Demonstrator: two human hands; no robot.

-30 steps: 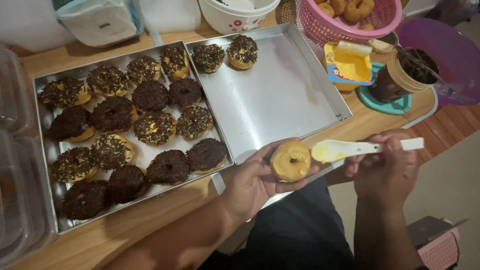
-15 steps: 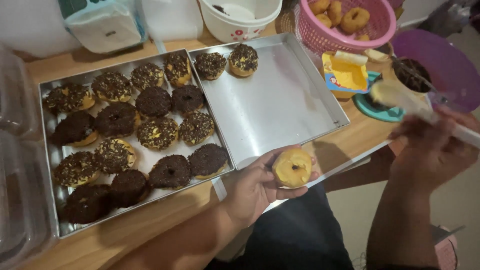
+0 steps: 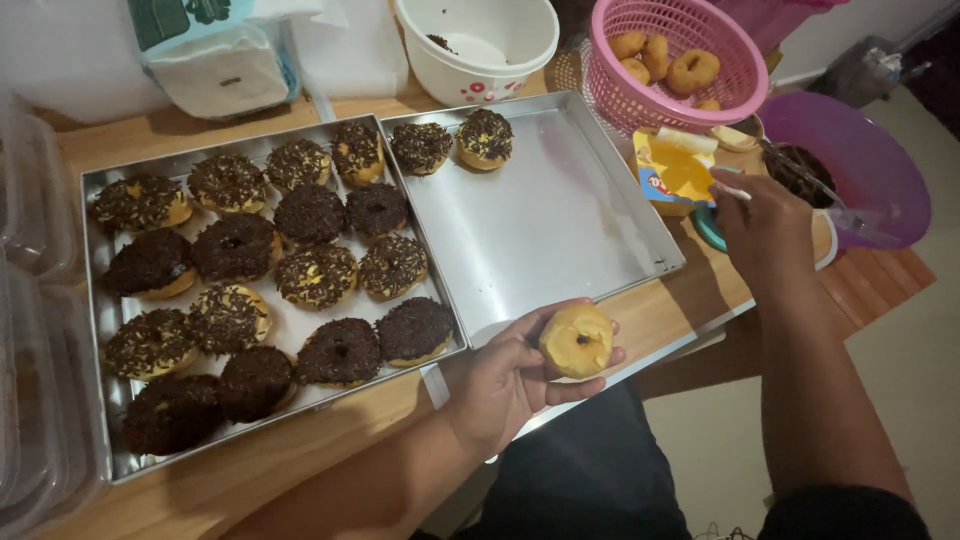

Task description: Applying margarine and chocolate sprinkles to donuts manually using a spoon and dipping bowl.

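My left hand (image 3: 510, 375) holds a small doughnut (image 3: 577, 340) coated in yellow spread, just off the table's near edge. My right hand (image 3: 765, 230) is stretched out to the right, closed on a white spreading knife whose tip (image 3: 733, 193) shows beside an open yellow tub of spread (image 3: 675, 170). To the left lies a metal tray (image 3: 100, 330) filled with several chocolate-sprinkled doughnuts (image 3: 320, 275). A second metal tray (image 3: 560, 230) holds two sprinkled doughnuts (image 3: 485, 137) in its far corner.
A pink basket (image 3: 620, 90) of plain doughnuts stands at the back right, a white bowl (image 3: 480, 45) behind the trays, a purple bowl (image 3: 870, 170) at far right. Clear plastic boxes (image 3: 30, 300) line the left edge. A tissue pack (image 3: 215, 60) is at the back.
My right hand has carried the knife away from the doughnut, up and right to the tub of spread. The left hand still holds the doughnut in about the same spot.
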